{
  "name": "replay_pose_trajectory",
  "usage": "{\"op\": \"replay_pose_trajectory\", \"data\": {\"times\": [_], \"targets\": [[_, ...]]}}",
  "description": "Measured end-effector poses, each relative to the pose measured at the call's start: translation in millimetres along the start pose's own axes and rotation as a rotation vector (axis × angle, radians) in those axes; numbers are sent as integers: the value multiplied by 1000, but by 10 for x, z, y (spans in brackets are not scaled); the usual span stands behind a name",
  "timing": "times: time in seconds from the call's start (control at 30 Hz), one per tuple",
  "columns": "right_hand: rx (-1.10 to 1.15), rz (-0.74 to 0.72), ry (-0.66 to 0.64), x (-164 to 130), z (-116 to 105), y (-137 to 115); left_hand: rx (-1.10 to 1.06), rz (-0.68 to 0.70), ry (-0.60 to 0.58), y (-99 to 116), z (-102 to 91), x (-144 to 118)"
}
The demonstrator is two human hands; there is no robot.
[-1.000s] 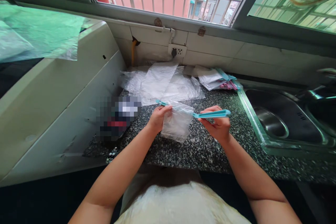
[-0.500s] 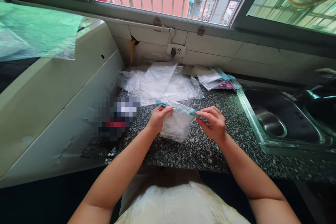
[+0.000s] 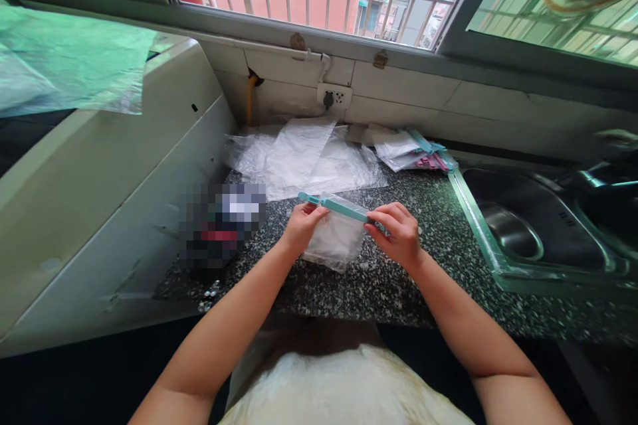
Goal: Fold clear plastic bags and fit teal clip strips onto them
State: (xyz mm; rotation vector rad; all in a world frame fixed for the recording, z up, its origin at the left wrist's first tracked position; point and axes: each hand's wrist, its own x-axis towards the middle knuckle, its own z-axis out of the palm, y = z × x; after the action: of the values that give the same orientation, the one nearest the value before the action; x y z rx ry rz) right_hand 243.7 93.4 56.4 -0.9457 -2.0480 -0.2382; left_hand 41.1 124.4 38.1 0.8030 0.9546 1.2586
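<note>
A teal bag clip lies across the top of a small clear plastic bag, above the speckled counter. The clip's rounded end sticks out past the fingers on the left. My left hand pinches the clip and the bag's upper edge near that end, thumb on top. At the other end, my right hand grips the clip's tip between thumb and fingers. The bag hangs below the clip, slightly crumpled; I cannot tell what, if anything, is inside.
Behind the hands lies a spread of clear plastic bags. Bags with teal and pink clips are piled beside the sink. A blurred-out dark object stands on the left by a cream appliance. The wall has a socket.
The teal clip now runs along most of the bag's top edge, where mostly clear plastic showed between its ends before. My right hand has shifted slightly left.
</note>
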Motion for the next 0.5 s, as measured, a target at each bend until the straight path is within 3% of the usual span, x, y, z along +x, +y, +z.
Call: {"op": "replay_pose_trajectory", "data": {"times": [0.5], "targets": [[-60, -4, -112, -23, 76, -4, 72, -30, -59, -53, -19, 32]]}}
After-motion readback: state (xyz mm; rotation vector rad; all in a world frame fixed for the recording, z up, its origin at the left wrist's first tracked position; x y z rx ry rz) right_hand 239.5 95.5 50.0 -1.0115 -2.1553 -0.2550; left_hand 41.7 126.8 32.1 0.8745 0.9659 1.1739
